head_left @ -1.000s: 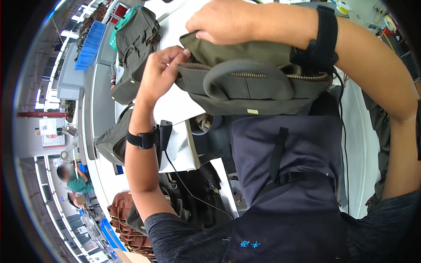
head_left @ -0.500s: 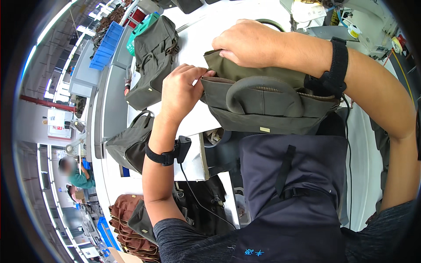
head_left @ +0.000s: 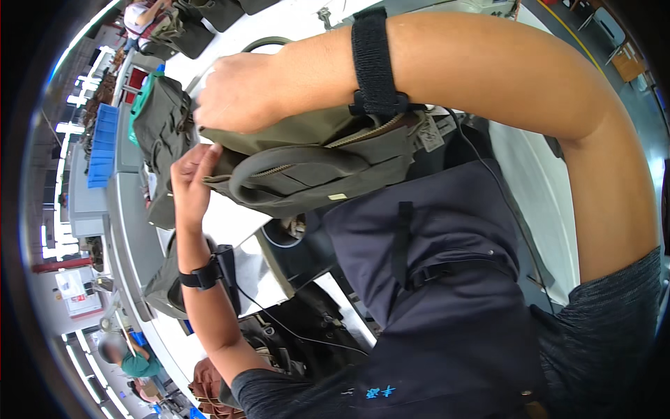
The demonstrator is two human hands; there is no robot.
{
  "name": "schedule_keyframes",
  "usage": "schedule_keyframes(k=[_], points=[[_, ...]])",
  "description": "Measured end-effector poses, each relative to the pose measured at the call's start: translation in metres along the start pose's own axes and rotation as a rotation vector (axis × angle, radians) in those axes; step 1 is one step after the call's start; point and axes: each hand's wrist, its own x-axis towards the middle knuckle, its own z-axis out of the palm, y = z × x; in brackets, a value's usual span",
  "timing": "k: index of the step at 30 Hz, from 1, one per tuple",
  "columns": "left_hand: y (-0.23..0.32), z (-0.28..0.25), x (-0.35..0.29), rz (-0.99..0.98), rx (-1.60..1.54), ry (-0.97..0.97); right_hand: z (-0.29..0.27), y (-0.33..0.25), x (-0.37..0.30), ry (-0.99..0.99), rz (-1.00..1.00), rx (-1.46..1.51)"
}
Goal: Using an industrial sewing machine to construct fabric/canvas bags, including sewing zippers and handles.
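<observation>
Left hand (head_left: 192,178) pinched on olive bag (head_left: 370,178) at its left opening edge; right hand (head_left: 241,94) curled at bag's far edge, grip unclear; bare white table (head_left: 293,19) beyond bag.

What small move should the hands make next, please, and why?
Perhaps the right hand should ease the green bag slightly wider open: its zipper is undone, this hand lies over the far side, and the left hand pinches the opening's left end.
</observation>
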Motion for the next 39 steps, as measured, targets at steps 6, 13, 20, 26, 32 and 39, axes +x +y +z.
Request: schedule_keyframes(k=[6,13,20,26,32,39], points=[[-0.007,-0.006,-0.014,-0.018,0.046,0.033,-0.07,-0.016,-0.1,0.167,0.074,0.174],[-0.005,0.002,-0.018,-0.144,0.03,0.132,-0.083,-0.004,-0.209,0.103,0.669,0.47],[0.0,0.001,-0.006,-0.145,-0.025,0.082,-0.062,-0.028,-0.208,0.12,0.608,0.69],[0.034,-0.035,-0.019,-0.345,0.335,0.226,-0.034,-0.005,-0.172,0.123,0.641,0.712],[0.12,-0.035,-0.006,0.065,0.73,0.099,-0.043,-0.005,-0.133,0.206,0.689,0.96],[0.153,0.058,0.05,0.325,0.732,-0.299,-0.053,0.005,-0.137,0.006,0.82,1.112]])
